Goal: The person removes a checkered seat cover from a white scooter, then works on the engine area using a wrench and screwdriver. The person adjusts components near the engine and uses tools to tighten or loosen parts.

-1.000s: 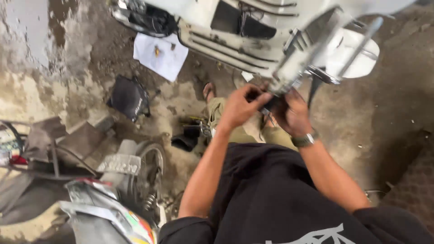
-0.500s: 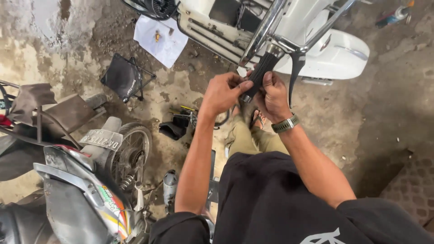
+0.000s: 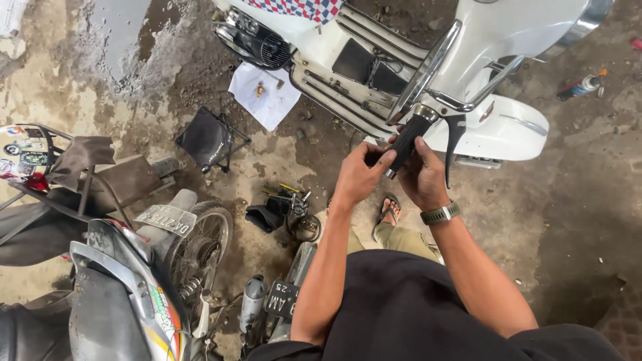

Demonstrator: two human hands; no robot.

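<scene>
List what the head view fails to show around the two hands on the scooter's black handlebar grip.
- The outer end of the black grip: covered by the fingers of the left hand and the right hand.
- Anything small between the left fingers: too small to tell.
- The scooter: its upper part is cut off by the top edge.
- The small parts on the white sheet: too small to identify.
- The person's feet: only one sandal shows; the body hides the rest.

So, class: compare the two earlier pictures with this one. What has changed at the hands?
The left hand has slid to the end of the black rubber handlebar grip; the right hand still wraps it from below. The white scooter stays put.
</scene>
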